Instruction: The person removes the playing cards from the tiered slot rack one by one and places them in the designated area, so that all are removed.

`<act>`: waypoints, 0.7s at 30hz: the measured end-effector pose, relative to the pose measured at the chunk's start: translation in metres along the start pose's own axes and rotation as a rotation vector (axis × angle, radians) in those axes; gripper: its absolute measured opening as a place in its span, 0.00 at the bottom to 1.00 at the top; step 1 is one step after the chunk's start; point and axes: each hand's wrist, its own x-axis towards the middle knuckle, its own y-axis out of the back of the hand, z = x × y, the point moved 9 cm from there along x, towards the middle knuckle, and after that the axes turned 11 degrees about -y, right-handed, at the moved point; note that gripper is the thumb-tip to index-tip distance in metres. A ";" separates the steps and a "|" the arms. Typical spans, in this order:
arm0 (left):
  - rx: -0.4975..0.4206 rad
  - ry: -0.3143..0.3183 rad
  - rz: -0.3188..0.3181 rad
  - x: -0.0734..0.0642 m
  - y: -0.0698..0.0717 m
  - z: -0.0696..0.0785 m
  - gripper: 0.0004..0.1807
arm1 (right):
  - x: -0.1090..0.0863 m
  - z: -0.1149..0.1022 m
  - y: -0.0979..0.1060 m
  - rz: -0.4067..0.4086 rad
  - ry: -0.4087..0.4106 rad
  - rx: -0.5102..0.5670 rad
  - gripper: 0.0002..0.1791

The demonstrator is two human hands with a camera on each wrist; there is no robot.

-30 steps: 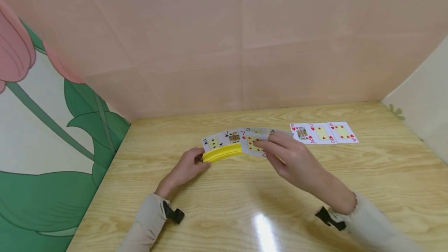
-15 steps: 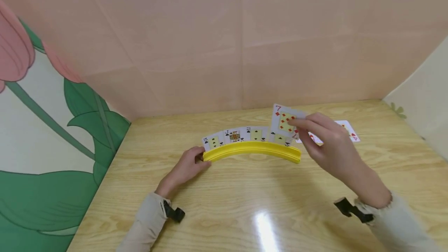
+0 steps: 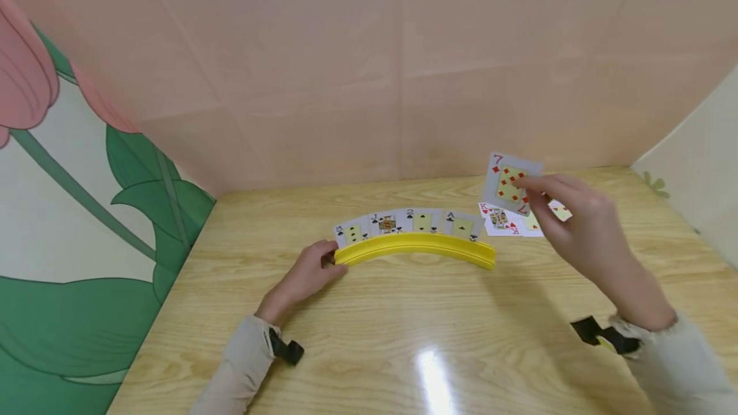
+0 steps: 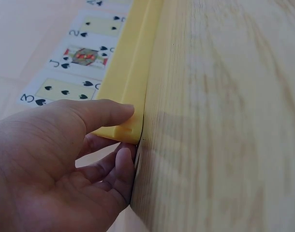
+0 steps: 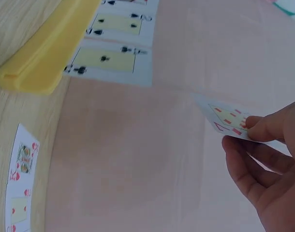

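Observation:
My left hand [image 3: 305,277] grips the left end of a curved yellow card holder [image 3: 415,243], thumb on its front side and fingers beneath the end, as the left wrist view shows. Standing in the holder are a three of spades [image 4: 65,91], a jack of spades [image 3: 385,224], a two of spades [image 3: 423,221] and a black ace [image 3: 461,227]. My right hand [image 3: 582,226] pinches a seven of diamonds [image 3: 504,178] between thumb and fingers. That card is raised above the table, right of the holder, its face toward the head camera.
A king of hearts [image 3: 497,218] and a two of hearts [image 3: 532,225] lie face up on the wooden table [image 3: 369,332], right of the holder. Another red card [image 3: 559,210] beside them is mostly behind my right hand. A pink wall [image 3: 323,82] stands at the back.
My right hand has lifted the seven of diamonds from in front of the holder and carried it right and away, over the heart cards. The left hand and holder have stayed put.

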 end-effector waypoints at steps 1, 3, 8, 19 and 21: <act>-0.004 0.007 -0.004 0.000 -0.001 0.000 0.22 | 0.000 0.006 0.001 -0.003 -0.017 -0.011 0.15; -0.011 0.022 -0.007 0.000 -0.002 -0.001 0.24 | 0.000 0.020 0.002 0.003 -0.055 -0.025 0.16; -0.013 0.024 0.000 0.000 -0.002 0.001 0.24 | -0.001 0.056 0.002 -0.003 -0.145 -0.047 0.14; -0.022 0.012 0.006 -0.001 -0.001 0.002 0.23 | -0.006 0.112 0.007 -0.072 -0.290 -0.090 0.14; -0.021 0.007 0.007 -0.001 -0.001 0.002 0.23 | -0.008 0.120 0.008 -0.079 -0.318 -0.094 0.11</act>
